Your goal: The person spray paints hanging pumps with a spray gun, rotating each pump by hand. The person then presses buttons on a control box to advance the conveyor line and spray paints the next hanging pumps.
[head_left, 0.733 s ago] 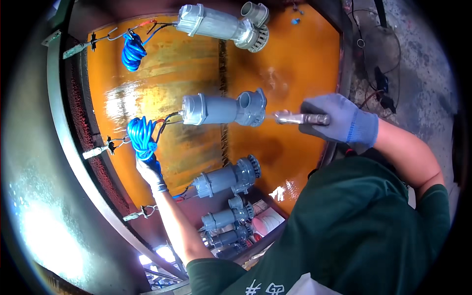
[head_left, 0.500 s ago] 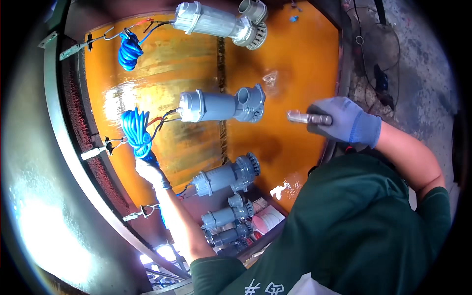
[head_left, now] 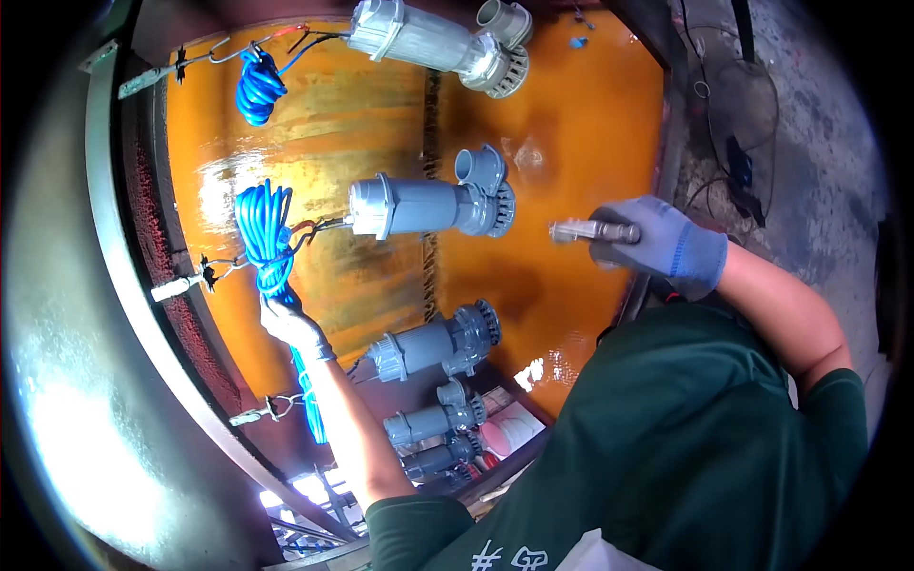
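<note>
A grey submersible pump (head_left: 424,206) hangs in the middle, its round outlet tilted toward the far side. From its left end a cable runs to a bundled blue cable coil (head_left: 264,233) beside a hook. My left hand (head_left: 293,325), in a pale glove, is closed round the lower end of that coil. My right hand (head_left: 662,240), in a blue-grey glove, grips a metal spray gun (head_left: 595,231). The gun's nozzle end points left at the pump's outlet end, with a gap between them. Much of the gun is hidden by the glove.
A paler pump (head_left: 428,43) with its own blue coil (head_left: 258,88) hangs at the far side. Several grey pumps (head_left: 433,344) hang nearer me. Behind them stands an orange, paint-coated panel (head_left: 571,124). A curved metal rail (head_left: 114,219) runs along the left. A pink bucket (head_left: 509,428) sits below.
The middle pump has turned, so its outlet leans farther toward the far side. My left hand and the blue coil have shifted slightly. The spray gun has moved a little left.
</note>
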`<state>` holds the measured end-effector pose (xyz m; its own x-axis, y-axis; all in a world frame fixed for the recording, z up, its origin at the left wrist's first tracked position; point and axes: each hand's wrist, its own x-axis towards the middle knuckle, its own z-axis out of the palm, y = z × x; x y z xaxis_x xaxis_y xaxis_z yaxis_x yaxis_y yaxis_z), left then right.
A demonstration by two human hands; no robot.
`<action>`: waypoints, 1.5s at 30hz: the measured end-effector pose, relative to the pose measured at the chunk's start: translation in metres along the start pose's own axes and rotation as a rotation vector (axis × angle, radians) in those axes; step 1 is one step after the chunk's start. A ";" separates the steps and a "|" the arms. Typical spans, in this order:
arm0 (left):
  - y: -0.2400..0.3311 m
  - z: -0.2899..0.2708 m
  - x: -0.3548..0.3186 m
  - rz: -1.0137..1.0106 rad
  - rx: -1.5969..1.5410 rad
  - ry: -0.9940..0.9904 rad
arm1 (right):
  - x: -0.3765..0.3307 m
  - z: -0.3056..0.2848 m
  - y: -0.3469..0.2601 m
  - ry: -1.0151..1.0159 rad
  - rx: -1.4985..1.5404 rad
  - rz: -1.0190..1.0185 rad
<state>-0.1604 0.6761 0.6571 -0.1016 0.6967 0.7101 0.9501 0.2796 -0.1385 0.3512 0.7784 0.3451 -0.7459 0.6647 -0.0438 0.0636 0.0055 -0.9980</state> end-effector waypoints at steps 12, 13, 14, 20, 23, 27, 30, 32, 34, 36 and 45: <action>0.020 -0.019 -0.033 -0.272 -0.207 0.088 | 0.023 0.002 0.029 0.394 0.284 -0.112; 0.038 -0.024 -0.036 -0.222 -0.199 0.114 | 0.024 0.005 0.031 0.394 0.288 -0.113; 0.048 -0.026 -0.038 -0.171 -0.194 0.139 | 0.026 0.009 0.035 0.421 0.312 -0.107; 0.080 -0.036 -0.048 -0.306 -0.525 0.224 | 0.009 0.015 0.029 0.164 0.134 -0.174; 0.090 -0.044 -0.049 -0.153 -0.295 0.193 | 0.006 0.007 0.027 0.102 0.031 -0.271; 0.127 -0.041 -0.049 -0.062 -0.213 0.141 | 0.019 -0.013 0.025 0.303 0.248 -0.120; 0.114 -0.046 -0.057 -0.195 -0.267 0.112 | 0.017 -0.024 -0.002 0.209 0.239 -0.155; 0.117 -0.043 -0.061 -0.227 -0.355 0.139 | 0.010 -0.036 -0.025 0.003 0.185 -0.235; 0.118 -0.047 -0.063 -0.236 -0.258 0.133 | 0.010 -0.043 -0.044 -0.207 0.119 -0.310; 0.108 -0.047 -0.068 -0.220 -0.376 0.145 | 0.011 -0.044 -0.061 -0.003 -0.075 -0.450; 0.073 -0.023 -0.085 -0.202 -0.440 0.215 | 0.018 -0.028 -0.122 0.012 -0.098 -0.462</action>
<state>-0.0757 0.6218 0.6026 -0.2765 0.4936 0.8246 0.9565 0.0580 0.2860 0.3486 0.8108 0.4671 -0.7028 0.5846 0.4053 -0.2110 0.3728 -0.9036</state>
